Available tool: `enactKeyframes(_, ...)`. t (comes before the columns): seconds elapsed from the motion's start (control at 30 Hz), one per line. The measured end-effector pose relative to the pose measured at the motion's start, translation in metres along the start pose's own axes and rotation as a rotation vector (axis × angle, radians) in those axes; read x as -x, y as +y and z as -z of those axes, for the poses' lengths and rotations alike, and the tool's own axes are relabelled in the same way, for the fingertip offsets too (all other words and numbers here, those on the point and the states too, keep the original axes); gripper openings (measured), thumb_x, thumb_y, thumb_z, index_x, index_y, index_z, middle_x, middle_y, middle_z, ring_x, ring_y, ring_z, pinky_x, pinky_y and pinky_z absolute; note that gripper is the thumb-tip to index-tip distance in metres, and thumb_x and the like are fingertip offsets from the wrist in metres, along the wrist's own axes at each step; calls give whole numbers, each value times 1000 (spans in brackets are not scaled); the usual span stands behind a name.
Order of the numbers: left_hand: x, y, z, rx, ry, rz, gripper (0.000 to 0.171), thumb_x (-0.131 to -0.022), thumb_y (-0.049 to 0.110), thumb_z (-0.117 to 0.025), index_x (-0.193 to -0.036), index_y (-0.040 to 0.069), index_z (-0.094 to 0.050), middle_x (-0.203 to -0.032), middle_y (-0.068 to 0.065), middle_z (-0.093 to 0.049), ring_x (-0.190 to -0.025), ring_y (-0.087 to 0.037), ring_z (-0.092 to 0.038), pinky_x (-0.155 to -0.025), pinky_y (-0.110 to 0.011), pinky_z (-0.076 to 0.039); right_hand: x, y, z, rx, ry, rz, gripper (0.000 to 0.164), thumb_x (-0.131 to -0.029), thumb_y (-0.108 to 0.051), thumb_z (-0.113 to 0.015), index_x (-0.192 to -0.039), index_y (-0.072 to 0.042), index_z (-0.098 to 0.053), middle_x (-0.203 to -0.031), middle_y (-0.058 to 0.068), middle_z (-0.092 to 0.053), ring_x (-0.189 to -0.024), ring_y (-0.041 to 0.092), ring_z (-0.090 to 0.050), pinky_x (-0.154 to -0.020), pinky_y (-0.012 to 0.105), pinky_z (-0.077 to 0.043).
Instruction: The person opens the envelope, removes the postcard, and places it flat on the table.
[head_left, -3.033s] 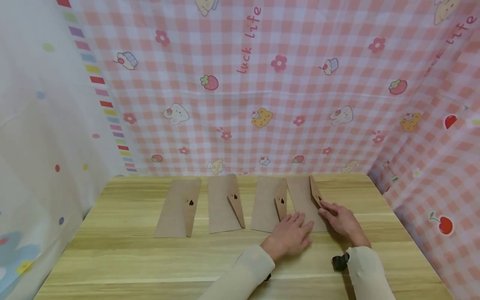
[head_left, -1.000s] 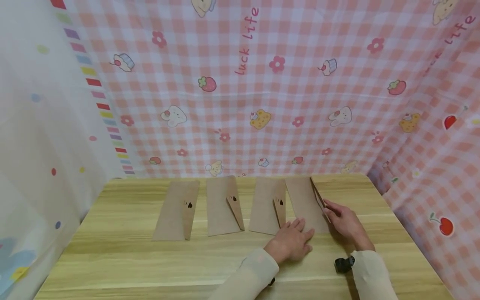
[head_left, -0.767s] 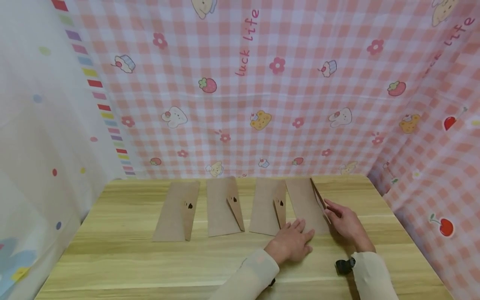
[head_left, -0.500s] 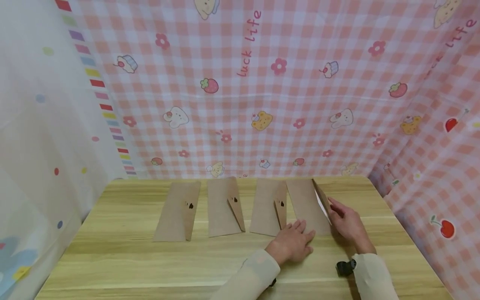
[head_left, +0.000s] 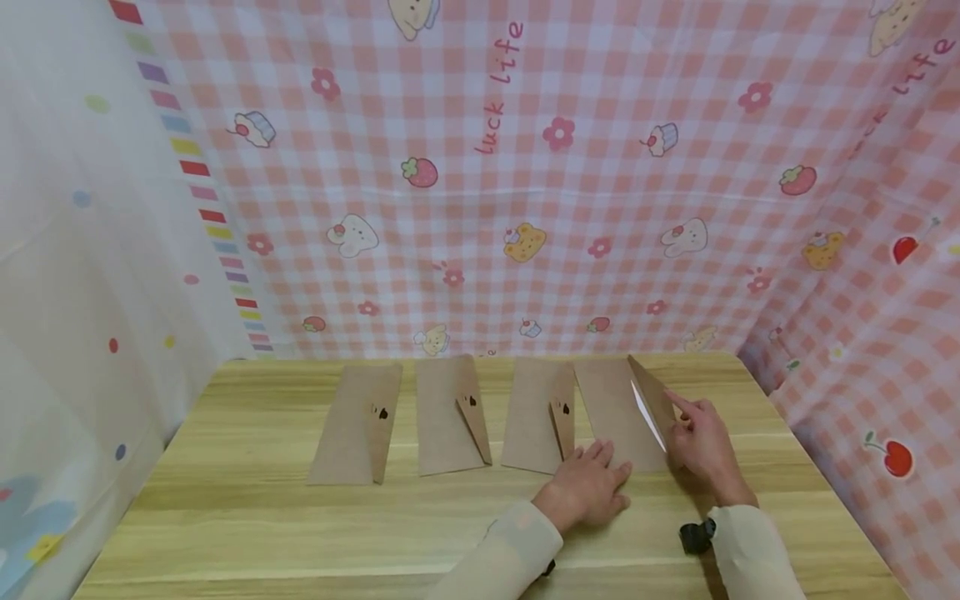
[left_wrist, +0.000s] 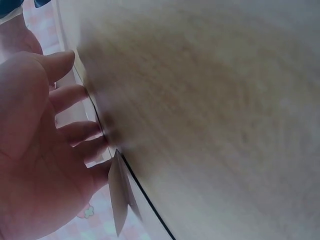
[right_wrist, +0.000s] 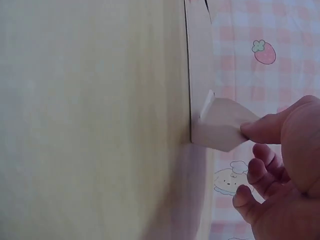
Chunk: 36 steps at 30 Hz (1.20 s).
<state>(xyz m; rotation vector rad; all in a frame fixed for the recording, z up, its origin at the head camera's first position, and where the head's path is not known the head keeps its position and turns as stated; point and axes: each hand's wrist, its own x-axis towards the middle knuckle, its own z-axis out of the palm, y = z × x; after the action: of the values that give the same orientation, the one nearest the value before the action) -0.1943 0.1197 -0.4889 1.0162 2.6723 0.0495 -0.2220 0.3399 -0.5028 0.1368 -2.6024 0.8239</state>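
Note:
Four brown paper envelopes lie in a row, so I see several: a far-left one (head_left: 348,425), a middle-left one (head_left: 446,417), a middle-right one (head_left: 531,412) and a rightmost envelope (head_left: 609,412). My left hand (head_left: 588,483) lies palm down with straight fingers at the near edge of the two right-hand envelopes. My right hand (head_left: 705,446) holds the rightmost envelope's raised flap (right_wrist: 225,122) at thumb and index finger; the index is stretched along the flap and the other fingers are curled. A white strip shows at the opening beside the flap.
The envelopes lie along the far part of a wooden table (head_left: 300,533). Behind it hangs a pink checked cloth (head_left: 480,183), with more patterned cloth at both sides. A small black device (head_left: 697,536) sits at the right wrist.
My right hand has swung the rightmost envelope's flap outward to the right, exposing the white strip. Its index finger has straightened. My left hand stays nearly in place.

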Motion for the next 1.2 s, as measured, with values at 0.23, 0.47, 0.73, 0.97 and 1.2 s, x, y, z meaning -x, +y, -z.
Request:
enactKeyframes(0.23,1,0,0,-30,-4,-5,55,-102,55,-41,-154,39,-32,-164,2,-21,-151,-12,-17,-120,-30,-21,-2,1,8,23,-42,6,48,-80,10,-62,-128,8,-61,-75,8,-45,-61,14,-37,-52,26,-33)
enactKeyframes(0.47,2,0,0,-44,-10,-12,55,-102,54,-39,-155,38,-31,-165,3,-20,-151,-12,-16,-120,-30,-20,-7,4,15,15,-171,-35,38,-88,3,-62,-125,10,-61,-68,3,-52,-54,10,-43,-46,24,-37)
enactKeyframes(0.73,3,0,1,-76,3,-14,55,-102,53,-41,-154,38,-33,-164,2,-22,-151,-12,-18,-120,-28,-22,-15,-1,20,39,-258,-170,37,-91,-11,-64,-121,12,-63,-88,24,-70,-68,21,-59,-58,31,-46)
enactKeyframes(0.97,3,-1,0,-74,3,-15,55,-102,53,-42,-154,37,-32,-164,2,-21,-151,-13,-18,-120,-28,-22,-18,0,14,27,-298,-243,40,-92,-13,-63,-122,13,-62,-116,33,-65,-99,44,-66,-80,52,-55)
enactKeyframes(1.2,3,-2,0,-82,3,-21,55,-102,52,-41,-155,37,-32,-164,1,-21,-151,-13,-18,-119,-28,-23,-18,1,7,10,-327,-285,47,-94,-20,-63,-129,11,-56,-121,35,-61,-103,46,-63,-86,55,-51)
